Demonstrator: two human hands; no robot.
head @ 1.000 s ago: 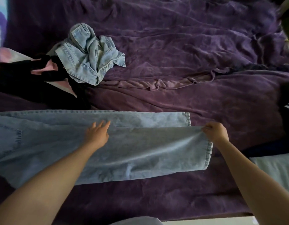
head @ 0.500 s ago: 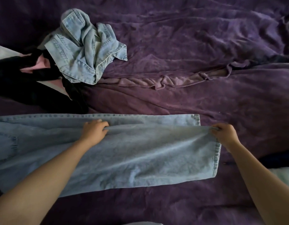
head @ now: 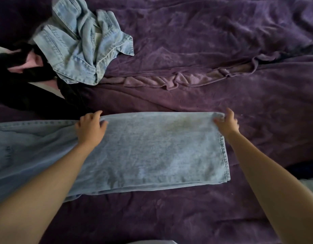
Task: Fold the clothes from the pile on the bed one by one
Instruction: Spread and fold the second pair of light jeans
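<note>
- Jeans [head: 152, 148] lie flat across the near side of the bed [head: 222, 71], one leg doubled over the other.
- Your left hand [head: 89, 128] grips the far edge and your right hand [head: 226, 125] pinches the hem corner.
- Next, likely: carry the hem toward the waist, keeping the edges matched.
- A denim shirt [head: 81, 50] waits in the pile at far left.

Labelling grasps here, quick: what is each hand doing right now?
Left hand: closed, gripping the far edge of the light blue jeans.
Right hand: closed, pinching the jeans' far corner at the hem.
</note>
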